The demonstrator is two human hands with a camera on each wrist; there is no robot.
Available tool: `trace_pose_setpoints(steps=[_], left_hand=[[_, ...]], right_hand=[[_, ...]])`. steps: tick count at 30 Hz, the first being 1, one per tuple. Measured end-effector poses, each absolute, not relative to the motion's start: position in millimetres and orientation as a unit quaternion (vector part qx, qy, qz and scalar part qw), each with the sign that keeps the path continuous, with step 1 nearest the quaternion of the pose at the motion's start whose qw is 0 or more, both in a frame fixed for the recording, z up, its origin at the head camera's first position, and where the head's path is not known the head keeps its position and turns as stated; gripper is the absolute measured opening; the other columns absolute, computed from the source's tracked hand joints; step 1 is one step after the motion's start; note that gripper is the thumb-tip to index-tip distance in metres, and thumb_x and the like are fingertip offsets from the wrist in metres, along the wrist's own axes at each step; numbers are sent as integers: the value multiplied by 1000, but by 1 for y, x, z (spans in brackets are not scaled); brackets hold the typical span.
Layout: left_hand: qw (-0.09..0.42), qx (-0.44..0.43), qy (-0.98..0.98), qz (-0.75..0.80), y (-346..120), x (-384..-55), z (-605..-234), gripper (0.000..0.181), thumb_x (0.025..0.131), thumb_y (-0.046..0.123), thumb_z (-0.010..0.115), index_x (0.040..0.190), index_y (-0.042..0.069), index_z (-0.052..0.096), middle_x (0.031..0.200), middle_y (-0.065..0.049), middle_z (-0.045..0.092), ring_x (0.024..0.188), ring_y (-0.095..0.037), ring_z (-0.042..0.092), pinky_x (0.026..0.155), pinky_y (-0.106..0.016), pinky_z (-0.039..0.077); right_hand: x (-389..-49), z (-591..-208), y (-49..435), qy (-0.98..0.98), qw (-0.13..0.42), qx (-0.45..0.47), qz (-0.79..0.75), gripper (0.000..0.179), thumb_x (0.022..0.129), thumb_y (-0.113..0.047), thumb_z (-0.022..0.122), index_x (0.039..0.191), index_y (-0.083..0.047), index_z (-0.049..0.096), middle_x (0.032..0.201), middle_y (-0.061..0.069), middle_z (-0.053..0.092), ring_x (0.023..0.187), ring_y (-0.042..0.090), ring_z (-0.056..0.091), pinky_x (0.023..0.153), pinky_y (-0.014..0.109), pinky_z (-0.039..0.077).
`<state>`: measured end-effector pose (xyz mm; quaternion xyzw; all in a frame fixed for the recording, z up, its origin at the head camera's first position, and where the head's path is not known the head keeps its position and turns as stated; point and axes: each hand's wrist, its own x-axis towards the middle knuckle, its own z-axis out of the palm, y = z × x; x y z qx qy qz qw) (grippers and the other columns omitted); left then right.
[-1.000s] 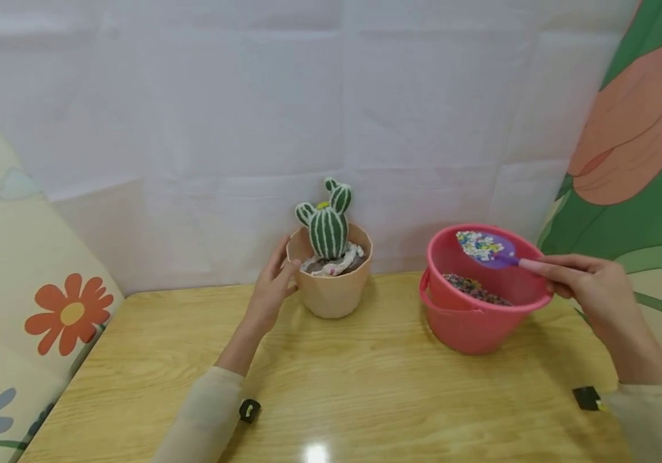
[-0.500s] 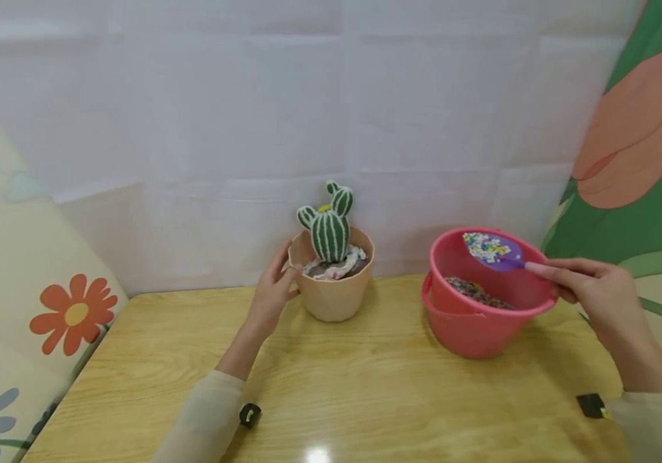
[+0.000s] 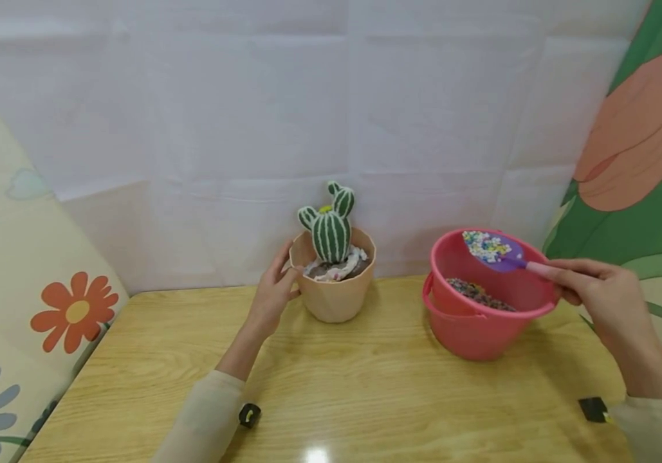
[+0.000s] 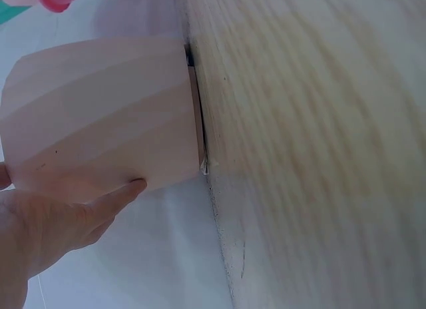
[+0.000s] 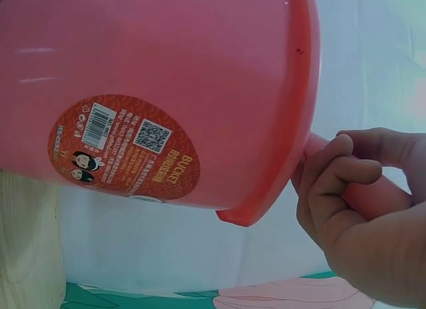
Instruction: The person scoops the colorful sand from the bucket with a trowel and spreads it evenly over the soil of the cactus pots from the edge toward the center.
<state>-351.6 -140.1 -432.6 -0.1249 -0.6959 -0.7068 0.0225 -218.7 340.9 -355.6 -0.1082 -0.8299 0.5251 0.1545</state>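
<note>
A beige flowerpot (image 3: 335,299) stands near the back of the table, holding a green-and-white toy cactus (image 3: 331,236) and crumpled whitish material. My left hand (image 3: 271,292) holds the pot's left side near the rim; the left wrist view shows fingers (image 4: 123,194) against its outer wall. To the right is a pink bucket (image 3: 475,337) with small multicoloured pieces (image 3: 478,294) inside. Above its opening, my right hand (image 3: 608,292) grips the pink handle of a purple toy shovel (image 3: 507,257). White, yellow and blue bits (image 3: 484,245) lie in the shovel's scoop.
The wood-grain table (image 3: 331,379) meets a white cloth backdrop (image 3: 238,128) just behind the pot. Flower-printed panels (image 3: 637,135) border both sides. The bucket's handle (image 3: 452,312) hangs down at its left front.
The whole head view has shifted slightly. Compared with one second ago, the loaded shovel is almost level over the same part of the bucket, and the left hand stays at the pot.
</note>
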Motion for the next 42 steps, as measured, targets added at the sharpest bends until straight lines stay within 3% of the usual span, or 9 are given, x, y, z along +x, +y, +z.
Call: trace_pose_setpoints(steps=[12,22,30,42], left_hand=[[22,-119,-697,-707,-142,-351,-431,67,104,18,53,164,20,23,166,2,24,145,-28,34,102,-61,45],[19,-122,-695,-708,-141,-351,-433,67,104,18,53,164,20,23,166,3,23,146,-28,32,104,-63,43],[16,-126,-691,-711,-141,-352,-434,68,104,22,53,164,21,21,166,3,21,147,-30,29,105,-63,41],[15,-126,-691,-711,-140,-352,-434,67,105,18,52,164,22,22,166,4,22,146,-28,31,104,-63,42]], right_hand=[[-213,-346,329,-826,171,-86,530,53,90,-47,74,125,-6,74,82,6,64,73,21,47,60,30,39],[-204,-340,316,-824,159,-50,542,46,95,-43,71,124,-8,74,89,6,72,73,19,51,58,28,44],[-205,-336,304,-821,110,-52,558,49,90,-45,76,124,-9,75,101,1,75,91,16,61,72,23,55],[-214,-343,285,-806,79,-15,587,44,94,-41,74,122,-7,75,101,5,75,83,13,67,69,22,56]])
